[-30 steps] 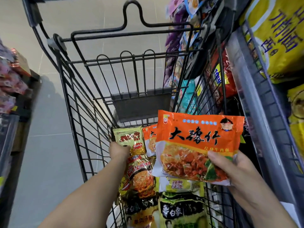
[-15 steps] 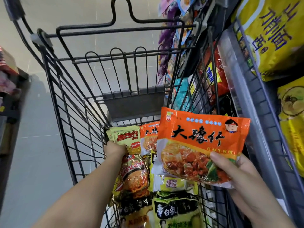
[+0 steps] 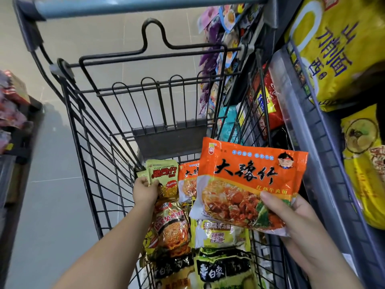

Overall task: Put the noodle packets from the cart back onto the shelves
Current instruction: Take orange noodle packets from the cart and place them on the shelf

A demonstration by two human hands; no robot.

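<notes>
My right hand (image 3: 295, 222) holds an orange noodle packet (image 3: 248, 180) above the right side of the black wire cart (image 3: 93, 163), thumb pressed on its front. Down inside the cart, my left hand (image 3: 144, 190) grips a small green snack-noodle packet (image 3: 163, 174) by its left edge. Beside it lies a second orange packet (image 3: 187, 180), partly hidden behind the held one. Below these lie a gold-and-red packet (image 3: 170, 228), a yellow packet (image 3: 220, 234) and dark green packets (image 3: 225, 270).
Shelves (image 3: 308, 126) on the right hold large yellow noodle bags (image 3: 333, 51) and red packets (image 3: 268, 101), close against the cart's side. Hanging snack packs (image 3: 214, 59) sit further along. Another rack of goods (image 3: 10, 105) stands on the left, across grey floor tiles (image 3: 52, 205).
My left hand has closed on the green packet's edge and lifted it slightly. The orange packet in my right hand stays raised, about where it was. The view has shifted a little.
</notes>
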